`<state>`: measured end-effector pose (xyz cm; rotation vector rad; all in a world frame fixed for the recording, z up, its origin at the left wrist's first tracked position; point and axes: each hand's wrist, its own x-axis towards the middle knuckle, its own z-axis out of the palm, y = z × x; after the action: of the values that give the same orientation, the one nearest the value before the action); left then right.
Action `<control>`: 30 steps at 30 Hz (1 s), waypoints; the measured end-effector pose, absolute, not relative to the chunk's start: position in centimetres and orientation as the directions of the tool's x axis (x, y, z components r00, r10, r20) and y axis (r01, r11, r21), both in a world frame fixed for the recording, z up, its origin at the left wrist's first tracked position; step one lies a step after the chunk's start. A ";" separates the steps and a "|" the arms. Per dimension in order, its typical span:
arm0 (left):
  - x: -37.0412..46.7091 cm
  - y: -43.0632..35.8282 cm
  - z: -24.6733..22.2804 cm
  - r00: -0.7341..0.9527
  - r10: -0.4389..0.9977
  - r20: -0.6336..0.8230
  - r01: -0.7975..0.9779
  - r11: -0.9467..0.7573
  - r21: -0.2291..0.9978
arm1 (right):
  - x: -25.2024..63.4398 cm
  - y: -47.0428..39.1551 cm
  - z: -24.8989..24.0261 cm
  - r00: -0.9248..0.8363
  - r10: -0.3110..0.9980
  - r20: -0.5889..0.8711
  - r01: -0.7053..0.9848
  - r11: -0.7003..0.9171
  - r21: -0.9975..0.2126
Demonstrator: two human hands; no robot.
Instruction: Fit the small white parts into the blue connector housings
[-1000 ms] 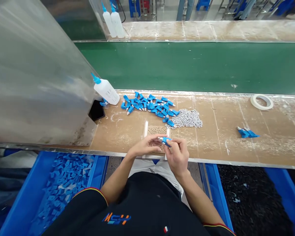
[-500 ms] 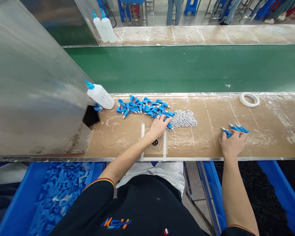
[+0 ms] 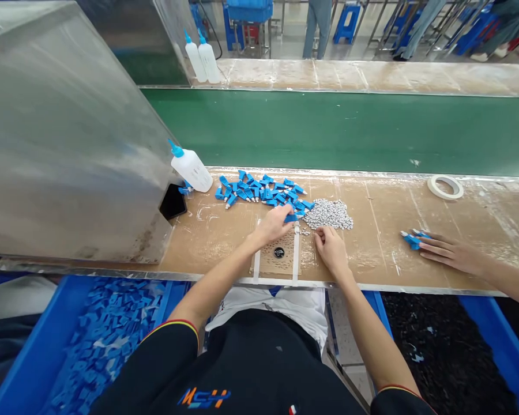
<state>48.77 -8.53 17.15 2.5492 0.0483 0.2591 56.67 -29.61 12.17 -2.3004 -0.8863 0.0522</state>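
Left hand (image 3: 273, 226) pinched on a blue piece (image 3: 290, 218) at my fingertips: likely light, stiff, best gripped by its sides. Rightward, my right hand (image 3: 331, 251) bunches near grey pellets (image 3: 330, 214); its hold I can't tell.

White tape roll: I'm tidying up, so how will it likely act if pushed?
Lying flat on the bench, the tape roll would probably slide rather than roll. Stood on edge, its round rim might let it roll. Its even ring shape suggests it's fairly stiff.
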 end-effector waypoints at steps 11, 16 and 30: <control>36.5 -8.4 12.7 0.734 0.650 -0.196 0.066 0.218 0.974 | 59.4 -29.7 13.4 0.600 0.800 0.015 0.728 -0.539 -0.424; 35.8 -8.7 11.8 0.699 0.676 -0.232 -0.021 0.343 0.939 | 60.0 -30.7 14.7 0.563 0.826 -0.018 0.684 -0.478 -0.551; 36.0 -8.4 11.7 0.718 0.662 -0.213 -0.074 0.376 0.924 | 57.7 -28.7 14.2 0.754 0.651 -0.089 0.571 -0.716 -0.402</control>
<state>36.04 -8.36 11.65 1.0941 0.6297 0.5125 57.74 -28.75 14.19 -2.6008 -0.9403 0.3182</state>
